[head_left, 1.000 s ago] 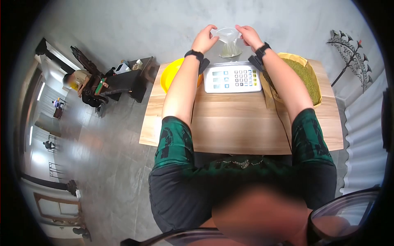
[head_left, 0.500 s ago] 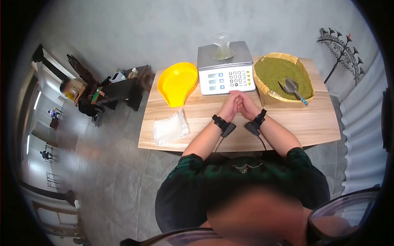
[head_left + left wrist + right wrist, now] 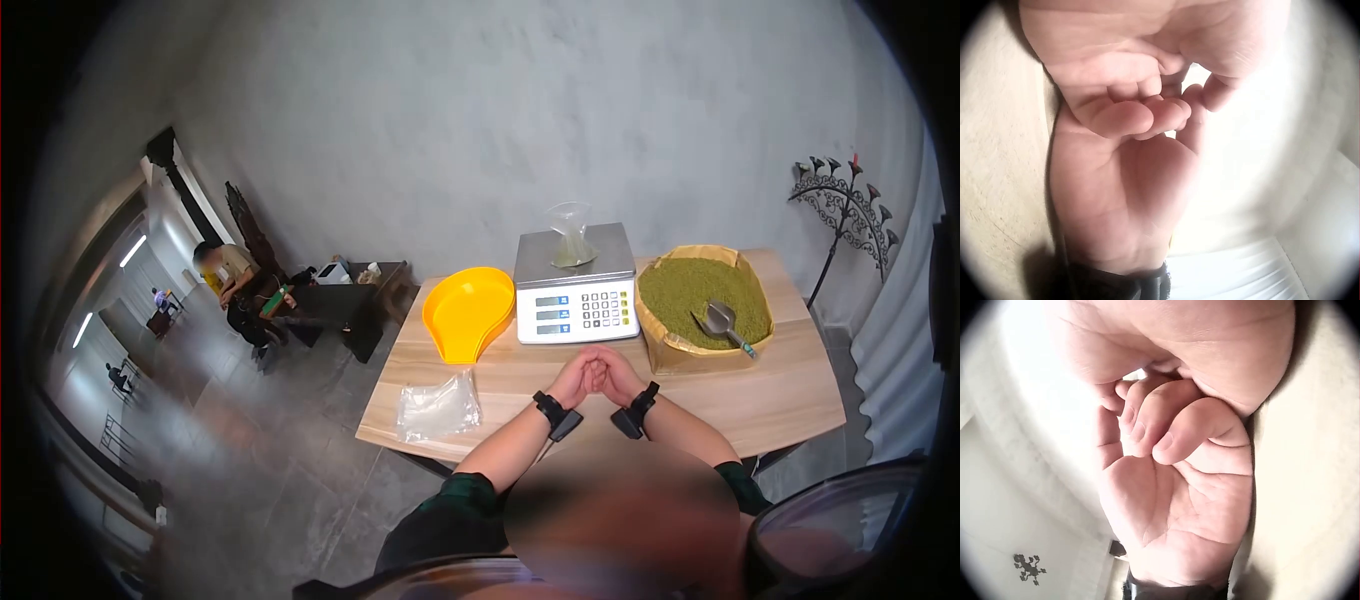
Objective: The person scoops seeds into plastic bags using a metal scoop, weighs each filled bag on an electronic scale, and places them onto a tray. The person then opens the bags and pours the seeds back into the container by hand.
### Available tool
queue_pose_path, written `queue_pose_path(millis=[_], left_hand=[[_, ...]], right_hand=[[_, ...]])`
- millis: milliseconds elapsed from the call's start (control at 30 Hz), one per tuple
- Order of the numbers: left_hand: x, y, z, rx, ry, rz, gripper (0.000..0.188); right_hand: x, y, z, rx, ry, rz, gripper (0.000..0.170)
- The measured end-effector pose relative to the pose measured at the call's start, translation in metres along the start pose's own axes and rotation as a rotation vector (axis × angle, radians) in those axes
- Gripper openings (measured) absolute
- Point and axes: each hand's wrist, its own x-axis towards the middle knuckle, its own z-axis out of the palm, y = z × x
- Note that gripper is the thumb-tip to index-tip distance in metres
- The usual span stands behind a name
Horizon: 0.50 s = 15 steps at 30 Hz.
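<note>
My left hand (image 3: pixel 572 383) and right hand (image 3: pixel 620 380) lie together on the table's wood top, just in front of the scale. Both wrist views show the fingers loosely curled and lapped over one another, with nothing between them. Beyond them, a digital price scale (image 3: pixel 578 325) carries a clear plastic bag (image 3: pixel 572 250), upright on its steel plate with some greenish contents low down. To the right, a metal scoop (image 3: pixel 720 320) lies on the small green beans or grains (image 3: pixel 685 285) filling an open brown paper sack (image 3: pixel 700 362).
Left of the scale sits a yellow scoop-shaped pan (image 3: pixel 465 310). Flat clear plastic bags (image 3: pixel 438 408) lie nearer the table's left front. A grey wall (image 3: pixel 500 120) stands behind, with a black metal stand (image 3: pixel 840 215) at right. Another person (image 3: pixel 238 280) sits far left.
A second ago both hands held the clear bag's mouth above the scale. They let go, drew back and came together on the table. The head view has since tilted upward.
</note>
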Motion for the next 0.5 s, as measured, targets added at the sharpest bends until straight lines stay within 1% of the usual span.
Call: queue_pose_path(millis=[33, 67, 100, 133, 167, 233, 267, 333, 367, 433, 500], left_hand=[[-0.003, 0.004, 0.006, -0.008, 0.063, -0.032, 0.028], [0.001, 0.005, -0.002, -0.005, 0.055, -0.025, 0.028], [0.006, 0.002, -0.016, -0.007, -0.058, -0.038, 0.03], [0.007, 0.004, -0.018, -0.013, -0.173, -0.051, 0.033], [0.007, 0.003, -0.017, -0.016, -0.179, -0.05, 0.033], [0.007, 0.005, -0.016, -0.05, -0.195, -0.118, 0.035], [0.008, 0.006, -0.018, -0.048, -0.199, -0.117, 0.035], [0.01, 0.006, -0.023, -0.107, -0.313, -0.165, 0.032], [0.011, 0.007, -0.024, -0.11, -0.317, -0.168, 0.032], [0.012, 0.008, -0.026, -0.068, -0.381, -0.178, 0.03], [0.013, 0.006, -0.026, -0.061, -0.373, -0.155, 0.03]], right_hand=[[-0.002, -0.002, 0.005, 0.004, 0.053, 0.024, 0.013], [-0.001, -0.002, 0.007, -0.003, 0.05, 0.016, 0.013], [-0.001, 0.0, 0.008, 0.029, 0.054, 0.014, 0.013], [-0.001, -0.001, 0.007, 0.061, 0.06, 0.013, 0.015], [-0.001, -0.001, 0.001, 0.055, 0.064, 0.012, 0.015], [0.004, -0.003, -0.009, 0.065, -0.094, 0.08, 0.02], [0.005, -0.002, -0.01, 0.062, -0.093, 0.076, 0.02], [0.005, -0.002, -0.01, 0.063, -0.116, 0.079, 0.023], [0.008, -0.001, -0.013, 0.061, -0.111, 0.079, 0.023], [0.01, 0.003, -0.02, 0.099, -0.213, 0.082, 0.026], [0.009, 0.003, -0.022, 0.081, -0.202, 0.083, 0.028]])
